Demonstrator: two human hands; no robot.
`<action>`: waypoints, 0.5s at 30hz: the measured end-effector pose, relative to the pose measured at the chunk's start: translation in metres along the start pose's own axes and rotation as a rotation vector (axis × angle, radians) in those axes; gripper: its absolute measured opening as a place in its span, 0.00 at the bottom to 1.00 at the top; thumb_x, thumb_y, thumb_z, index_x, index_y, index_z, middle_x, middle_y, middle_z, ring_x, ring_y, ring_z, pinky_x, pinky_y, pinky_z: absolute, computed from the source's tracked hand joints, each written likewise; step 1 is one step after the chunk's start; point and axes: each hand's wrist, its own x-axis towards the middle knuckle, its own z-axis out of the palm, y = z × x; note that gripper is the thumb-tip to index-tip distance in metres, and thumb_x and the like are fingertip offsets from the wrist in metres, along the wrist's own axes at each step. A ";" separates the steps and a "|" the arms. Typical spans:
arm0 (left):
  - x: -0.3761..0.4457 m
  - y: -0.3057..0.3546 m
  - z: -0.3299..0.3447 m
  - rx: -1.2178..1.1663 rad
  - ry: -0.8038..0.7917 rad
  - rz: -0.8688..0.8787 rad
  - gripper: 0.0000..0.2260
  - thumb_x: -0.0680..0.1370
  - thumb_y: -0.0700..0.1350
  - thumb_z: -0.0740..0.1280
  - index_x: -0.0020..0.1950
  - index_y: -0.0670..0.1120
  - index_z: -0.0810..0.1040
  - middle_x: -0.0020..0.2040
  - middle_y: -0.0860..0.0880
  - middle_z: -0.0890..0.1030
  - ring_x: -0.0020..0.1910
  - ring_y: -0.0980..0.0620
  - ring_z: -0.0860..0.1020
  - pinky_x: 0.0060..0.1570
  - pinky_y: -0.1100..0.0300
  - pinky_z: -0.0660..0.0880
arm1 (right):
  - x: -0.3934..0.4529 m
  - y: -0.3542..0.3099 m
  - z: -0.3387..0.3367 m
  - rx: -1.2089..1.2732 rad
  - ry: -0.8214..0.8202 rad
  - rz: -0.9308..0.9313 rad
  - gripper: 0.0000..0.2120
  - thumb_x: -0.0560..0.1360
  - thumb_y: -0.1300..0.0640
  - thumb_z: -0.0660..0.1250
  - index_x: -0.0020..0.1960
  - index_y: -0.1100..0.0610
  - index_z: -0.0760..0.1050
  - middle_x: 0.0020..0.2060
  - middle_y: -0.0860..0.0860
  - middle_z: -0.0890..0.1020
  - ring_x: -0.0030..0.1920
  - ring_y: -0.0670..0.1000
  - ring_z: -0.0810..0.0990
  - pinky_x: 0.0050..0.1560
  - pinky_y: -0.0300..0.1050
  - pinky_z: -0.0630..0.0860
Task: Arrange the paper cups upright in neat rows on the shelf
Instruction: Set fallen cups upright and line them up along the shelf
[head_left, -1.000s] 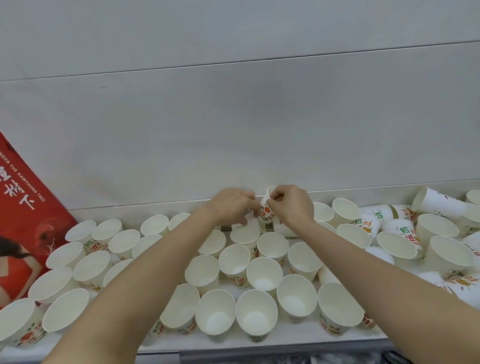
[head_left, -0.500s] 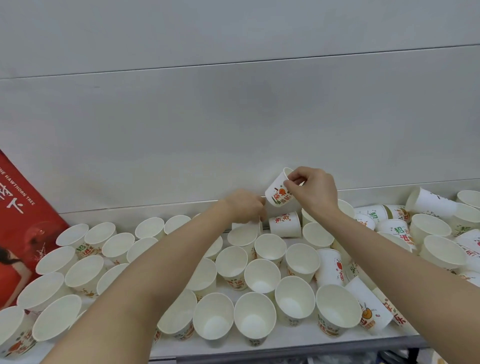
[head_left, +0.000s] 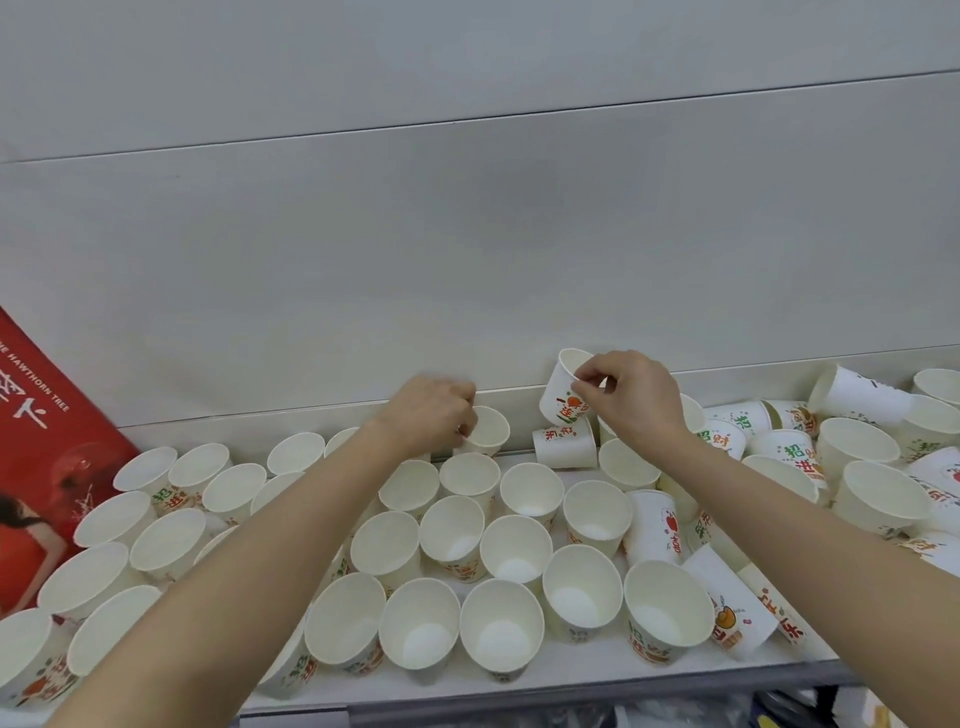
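Several white paper cups with red and green print stand upright in rough rows on the white shelf (head_left: 540, 686). My right hand (head_left: 631, 397) pinches the rim of one printed cup (head_left: 561, 389), held tilted in the air near the back wall. My left hand (head_left: 428, 415) has its fingers curled on the rim of an upright cup (head_left: 488, 431) in the back row. Just below the lifted cup, another cup (head_left: 563, 447) sits upside down on the shelf.
A jumble of tipped and lying cups (head_left: 852, 457) fills the right end of the shelf. A red poster (head_left: 36, 467) leans at the left end. The grey back wall (head_left: 467, 260) rises right behind the cups. The shelf's front edge runs along the bottom.
My right hand has carried the tilted cup a little further right. My left hand has shifted left, uncovering the upright back-row cup at its fingertips.
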 end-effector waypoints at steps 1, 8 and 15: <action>-0.002 0.002 0.002 -0.014 -0.006 -0.017 0.07 0.76 0.48 0.68 0.53 0.53 0.82 0.56 0.54 0.76 0.55 0.50 0.76 0.41 0.61 0.59 | -0.001 0.002 0.000 -0.016 0.005 -0.027 0.01 0.72 0.54 0.71 0.43 0.49 0.82 0.36 0.42 0.79 0.43 0.48 0.73 0.37 0.43 0.66; 0.016 0.023 -0.012 -0.238 0.079 -0.119 0.17 0.77 0.40 0.63 0.60 0.57 0.79 0.59 0.55 0.76 0.61 0.52 0.74 0.45 0.61 0.65 | -0.002 0.022 -0.015 -0.051 0.136 -0.112 0.03 0.68 0.57 0.76 0.41 0.54 0.83 0.35 0.47 0.83 0.43 0.52 0.71 0.43 0.47 0.68; 0.095 0.104 -0.011 -0.239 -0.001 0.225 0.20 0.76 0.41 0.65 0.66 0.58 0.76 0.68 0.55 0.72 0.65 0.48 0.71 0.52 0.53 0.74 | -0.002 0.040 -0.041 -0.077 0.242 -0.133 0.03 0.67 0.59 0.76 0.39 0.56 0.82 0.34 0.49 0.82 0.41 0.57 0.74 0.43 0.55 0.71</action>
